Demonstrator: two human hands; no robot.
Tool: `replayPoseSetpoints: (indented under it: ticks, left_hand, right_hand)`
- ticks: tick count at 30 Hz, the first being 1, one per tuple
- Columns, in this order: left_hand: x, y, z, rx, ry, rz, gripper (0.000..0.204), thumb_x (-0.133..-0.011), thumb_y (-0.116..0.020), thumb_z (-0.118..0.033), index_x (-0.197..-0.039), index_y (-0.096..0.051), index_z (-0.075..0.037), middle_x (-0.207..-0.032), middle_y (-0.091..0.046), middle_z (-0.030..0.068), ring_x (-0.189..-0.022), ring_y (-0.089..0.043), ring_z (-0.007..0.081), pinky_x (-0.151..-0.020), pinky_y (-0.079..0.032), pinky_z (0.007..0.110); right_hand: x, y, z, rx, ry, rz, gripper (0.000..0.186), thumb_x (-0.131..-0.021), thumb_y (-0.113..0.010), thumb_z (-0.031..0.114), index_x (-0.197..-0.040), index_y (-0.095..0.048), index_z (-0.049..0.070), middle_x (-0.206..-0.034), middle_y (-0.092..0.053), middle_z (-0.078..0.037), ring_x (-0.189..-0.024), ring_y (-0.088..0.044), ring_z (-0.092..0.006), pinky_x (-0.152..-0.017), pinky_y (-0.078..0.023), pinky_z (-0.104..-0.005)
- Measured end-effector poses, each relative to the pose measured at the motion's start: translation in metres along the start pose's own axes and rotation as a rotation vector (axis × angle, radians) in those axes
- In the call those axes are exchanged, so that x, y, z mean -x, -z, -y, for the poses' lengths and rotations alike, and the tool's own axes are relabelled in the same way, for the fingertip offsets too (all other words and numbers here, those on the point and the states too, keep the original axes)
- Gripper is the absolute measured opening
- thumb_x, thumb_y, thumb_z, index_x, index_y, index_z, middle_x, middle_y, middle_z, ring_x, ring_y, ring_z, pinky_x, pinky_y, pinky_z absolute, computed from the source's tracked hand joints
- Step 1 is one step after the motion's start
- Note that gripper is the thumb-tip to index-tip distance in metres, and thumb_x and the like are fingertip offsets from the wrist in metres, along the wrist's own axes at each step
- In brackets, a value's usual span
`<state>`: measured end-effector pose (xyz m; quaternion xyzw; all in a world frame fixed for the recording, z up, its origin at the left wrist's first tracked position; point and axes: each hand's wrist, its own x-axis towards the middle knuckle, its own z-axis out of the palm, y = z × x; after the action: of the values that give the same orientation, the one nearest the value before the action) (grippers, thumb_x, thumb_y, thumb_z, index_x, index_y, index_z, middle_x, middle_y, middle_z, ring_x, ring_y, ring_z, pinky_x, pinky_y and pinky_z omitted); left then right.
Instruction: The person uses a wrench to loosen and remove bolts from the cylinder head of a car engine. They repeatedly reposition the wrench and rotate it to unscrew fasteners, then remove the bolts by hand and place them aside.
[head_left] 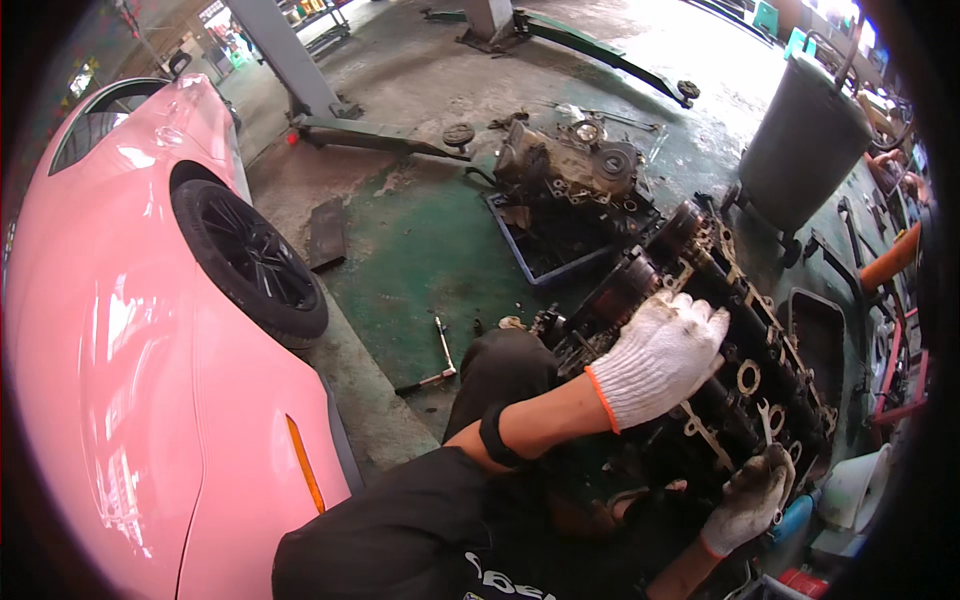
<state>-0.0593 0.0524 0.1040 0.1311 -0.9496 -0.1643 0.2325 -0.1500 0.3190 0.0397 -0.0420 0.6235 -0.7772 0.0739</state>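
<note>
My left hand (pixel 665 355), in a white knitted glove with an orange cuff, lies over the dark engine block (pixel 745 335), its fingers curled down. What its fingertips grip, if anything, is hidden beneath the glove. Lower right, my right hand (pixel 752 495), in a soiled white glove, is closed on a combination wrench (pixel 767 420). The wrench's open end points up past the fingers, close to the side of the engine block. A round metal ring (pixel 748 377) shows on the block between the two hands.
A pink car (pixel 130 350) stands at left. Ahead, a dirty engine part (pixel 570 165) rests over a blue tray (pixel 515 240). A ratchet handle (pixel 445 355) lies on the green floor. At right are a grey drum (pixel 805 140) on casters and a white bucket (pixel 858 485).
</note>
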Motion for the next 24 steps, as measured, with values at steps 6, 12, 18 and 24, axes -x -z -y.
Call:
replayPoseSetpoints:
  ticks: [6,12,18,24]
  left_hand:
    - [-0.005,0.000,0.002,-0.050,-0.083,-0.071,0.024,-0.091,-0.072,-0.033,-0.092,-0.069,-0.009,-0.088,-0.068,0.0068,-0.088,-0.069,0.0263,-0.081,-0.053,0.040]
    - [-0.008,0.019,-0.009,0.174,-0.155,-0.398,0.017,-0.084,-0.081,-0.024,-0.083,-0.072,-0.009,-0.074,-0.068,0.0090,-0.065,-0.067,0.0250,-0.062,-0.054,0.037]
    - [0.012,0.040,-0.041,0.711,-0.148,0.361,0.020,-0.084,-0.085,-0.008,-0.100,-0.076,0.000,-0.088,-0.077,0.0090,-0.078,-0.074,0.0162,-0.069,-0.058,0.030]
    - [0.048,-0.022,-0.052,0.560,-0.452,0.709,0.025,-0.085,-0.081,-0.025,-0.100,-0.078,-0.006,-0.087,-0.075,0.0116,-0.079,-0.074,0.0266,-0.071,-0.058,0.036]
  right_hand:
    - [0.007,-0.011,0.008,0.042,0.026,-0.026,0.034,-0.110,-0.046,0.030,-0.125,-0.064,0.005,-0.087,-0.067,-0.006,-0.066,-0.059,-0.0115,-0.048,-0.041,-0.0226]
    - [0.005,-0.011,0.011,-0.155,-0.035,-0.011,0.030,-0.108,-0.050,0.023,-0.126,-0.064,0.004,-0.097,-0.069,-0.008,-0.077,-0.066,-0.0144,-0.055,-0.050,-0.0247]
    - [0.006,-0.006,0.013,-0.192,0.111,0.220,0.029,-0.108,-0.050,0.012,-0.125,-0.065,-0.006,-0.102,-0.075,-0.017,-0.077,-0.074,-0.0189,-0.063,-0.061,-0.0277]
    - [-0.001,-0.019,0.018,-0.072,0.205,0.245,0.035,-0.109,-0.048,0.019,-0.122,-0.068,-0.006,-0.091,-0.075,-0.017,-0.065,-0.071,-0.0211,-0.051,-0.054,-0.0291]
